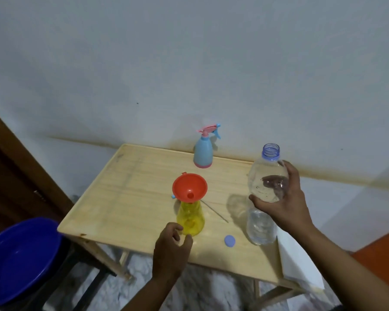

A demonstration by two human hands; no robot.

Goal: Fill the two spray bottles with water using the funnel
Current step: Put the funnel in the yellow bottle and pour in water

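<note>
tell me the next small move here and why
Probably tip the open water bottle, held upright by the right hand, over the orange funnel seated in the yellow spray bottle; the left hand is near its base, ready to steady it.

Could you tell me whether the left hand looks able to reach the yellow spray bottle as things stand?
Probably yes: the left hand hovers just in front of the yellow spray bottle, fingers loosely curled, with nothing between them.

A light wooden table (126, 198) stands against a pale blue wall (189, 63), over grey marbled floor (200, 292); dark wooden door (14, 171) at left.
</note>
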